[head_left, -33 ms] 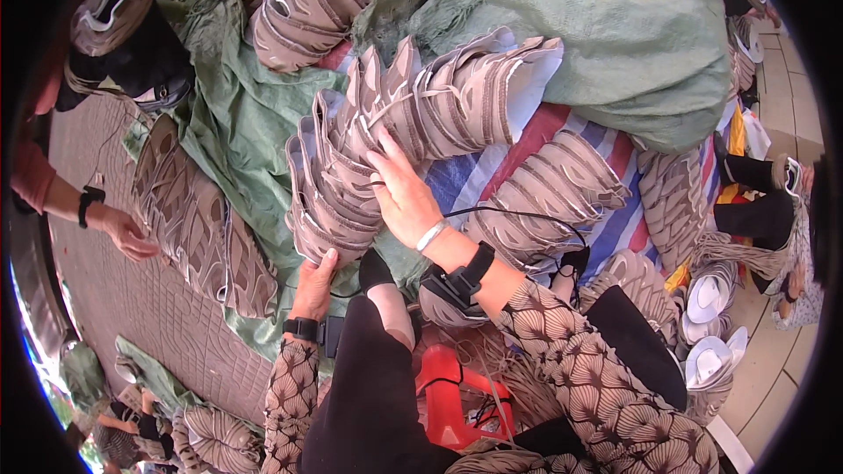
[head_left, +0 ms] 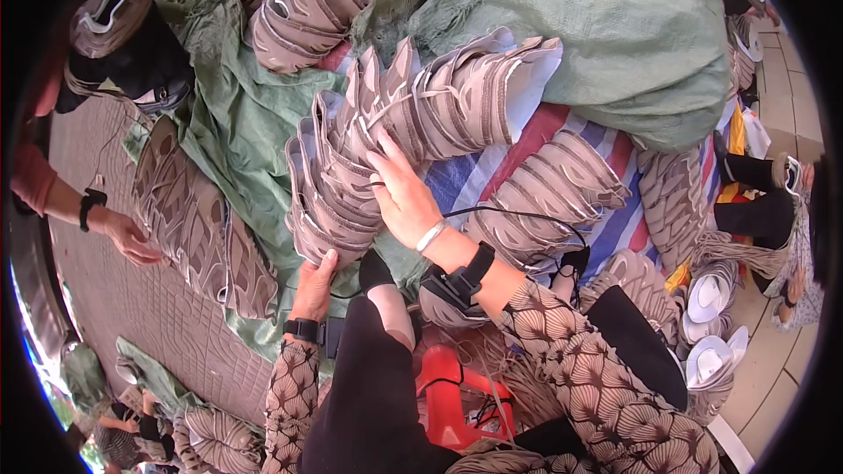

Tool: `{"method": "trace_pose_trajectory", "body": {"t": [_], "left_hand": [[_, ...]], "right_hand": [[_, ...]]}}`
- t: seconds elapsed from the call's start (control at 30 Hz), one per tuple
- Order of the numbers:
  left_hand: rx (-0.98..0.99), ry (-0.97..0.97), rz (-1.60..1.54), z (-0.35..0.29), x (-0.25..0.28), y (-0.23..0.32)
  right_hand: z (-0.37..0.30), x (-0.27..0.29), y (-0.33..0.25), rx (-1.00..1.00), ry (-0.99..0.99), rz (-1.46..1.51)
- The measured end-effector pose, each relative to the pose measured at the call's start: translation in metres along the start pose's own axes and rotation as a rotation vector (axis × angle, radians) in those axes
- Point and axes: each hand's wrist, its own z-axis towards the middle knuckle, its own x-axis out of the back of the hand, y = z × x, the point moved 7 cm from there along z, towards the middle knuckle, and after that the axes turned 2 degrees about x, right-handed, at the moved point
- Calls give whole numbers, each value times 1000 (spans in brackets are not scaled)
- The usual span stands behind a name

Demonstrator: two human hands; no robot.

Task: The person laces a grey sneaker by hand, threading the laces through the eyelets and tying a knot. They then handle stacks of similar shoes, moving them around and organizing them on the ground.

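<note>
A long, curved row of nested beige-brown shoe uppers [head_left: 413,114] with pale linings lies across the middle. My left hand [head_left: 313,288] grips its near lower end, thumb on the edge; the other fingers are mostly hidden under the uppers. Flat against the row's side rests my right hand [head_left: 406,197], fingers stretched out. Thin laces hang along the row. A black cord [head_left: 500,208] runs from near my right fingers to the right. Another stack of shoe uppers [head_left: 549,197] lies just right of my right hand.
Beneath lie a green woven sheet [head_left: 272,114] and a striped sheet [head_left: 457,177]. A bulging green sack [head_left: 632,44] stands behind. Another person's hand [head_left: 132,237] hangs beside more uppers [head_left: 198,215] at left. A red plastic stool [head_left: 446,399] and bundled laces are near my legs.
</note>
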Motion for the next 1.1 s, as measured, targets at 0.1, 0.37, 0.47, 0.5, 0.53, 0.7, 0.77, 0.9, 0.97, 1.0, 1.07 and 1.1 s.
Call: {"method": "trace_pose_trajectory", "body": {"t": [0.1, 0.37, 0.47, 0.5, 0.53, 0.7, 0.77, 0.9, 0.97, 1.0, 1.07, 1.1], "left_hand": [[-19, -8, 36, -3, -1, 5], [-14, 0, 27, -3, 4, 1], [-15, -9, 20, -1, 4, 0], [-16, -13, 18, 0, 4, 0], [-19, -13, 18, -1, 4, 0], [-14, -9, 16, -1, 4, -1], [-11, -11, 14, 0, 7, -2], [-1, -26, 10, 0, 8, -4], [-2, -26, 7, 1, 9, -4], [-8, -19, 9, 1, 10, -3], [-9, -10, 9, -1, 10, -4], [-7, -9, 8, -2, 11, -4]], "right_hand": [[-5, 9, -1, 122, 132, -82], [-19, 17, 39, -161, 248, 283], [-13, 19, 42, -190, 216, 286], [-12, 21, 43, -188, 207, 280], [-10, 22, 43, -188, 192, 286], [-10, 23, 54, -213, 142, 314], [-11, 34, 43, -74, 245, 232], [-11, 60, 44, -41, 339, 204], [-10, 80, 46, -44, 391, 90], [-10, 95, 38, 50, 482, -46], [-12, 123, 35, 25, 672, -183], [-13, 133, 40, -67, 724, -170]]}}
